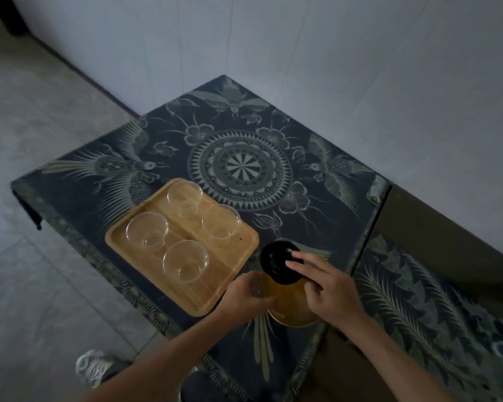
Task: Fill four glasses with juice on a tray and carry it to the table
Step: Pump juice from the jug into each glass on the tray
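Observation:
A wooden tray [233, 256] lies on the patterned table with several clear glasses on it, such as one at the back [184, 197] and one at the front [185, 261]; all look empty. Just right of the tray stands a juice jug [291, 309] of amber liquid with a black lid [278, 261]. My left hand [250, 294] wraps around the jug's left side. My right hand [328, 288] rests on the jug's right side, with its fingers reaching onto the lid.
The table [273, 126] has a dark cloth with bird and mandala patterns and stands against a pale wall. A second patterned surface [433, 309] adjoins on the right. Grey floor tiles lie to the left, with a shoe [92, 367] near the front edge.

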A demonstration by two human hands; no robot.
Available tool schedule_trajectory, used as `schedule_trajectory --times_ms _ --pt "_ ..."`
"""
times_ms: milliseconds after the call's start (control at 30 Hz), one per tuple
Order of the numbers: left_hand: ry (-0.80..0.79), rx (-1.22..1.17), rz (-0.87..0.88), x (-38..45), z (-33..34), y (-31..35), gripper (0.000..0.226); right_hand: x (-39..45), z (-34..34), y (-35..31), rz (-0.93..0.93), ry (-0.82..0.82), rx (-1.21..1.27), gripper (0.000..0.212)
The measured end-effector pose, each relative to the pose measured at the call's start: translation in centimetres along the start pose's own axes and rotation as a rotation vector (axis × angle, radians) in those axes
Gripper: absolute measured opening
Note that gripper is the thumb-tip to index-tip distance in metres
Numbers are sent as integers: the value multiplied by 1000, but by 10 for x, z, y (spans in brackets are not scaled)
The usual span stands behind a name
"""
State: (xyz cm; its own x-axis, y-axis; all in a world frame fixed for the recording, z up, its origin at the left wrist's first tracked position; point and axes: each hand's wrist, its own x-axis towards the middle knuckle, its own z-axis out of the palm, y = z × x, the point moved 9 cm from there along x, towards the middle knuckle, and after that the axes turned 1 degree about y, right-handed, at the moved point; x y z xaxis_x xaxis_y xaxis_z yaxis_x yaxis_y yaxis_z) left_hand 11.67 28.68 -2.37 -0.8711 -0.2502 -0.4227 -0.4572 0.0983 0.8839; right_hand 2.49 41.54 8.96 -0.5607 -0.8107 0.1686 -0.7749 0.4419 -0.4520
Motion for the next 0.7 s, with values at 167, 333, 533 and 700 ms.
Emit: schedule_trajectory --times_ms 167,333,533,700 --pt "117 -217 62 -27 -31 2 65 25 -16 -36 -137 -48 37 55" --pt "162 -418 125 -51 -47 14 78 50 -33 -86 -230 -140 34 55" --pt "217 -537 165 -66 -64 12 90 74 -38 -127 -263 -174 14 55" --pt "211 -600 138 -72 -66 -1 90 85 -21 -142 -236 -249 -20 54"
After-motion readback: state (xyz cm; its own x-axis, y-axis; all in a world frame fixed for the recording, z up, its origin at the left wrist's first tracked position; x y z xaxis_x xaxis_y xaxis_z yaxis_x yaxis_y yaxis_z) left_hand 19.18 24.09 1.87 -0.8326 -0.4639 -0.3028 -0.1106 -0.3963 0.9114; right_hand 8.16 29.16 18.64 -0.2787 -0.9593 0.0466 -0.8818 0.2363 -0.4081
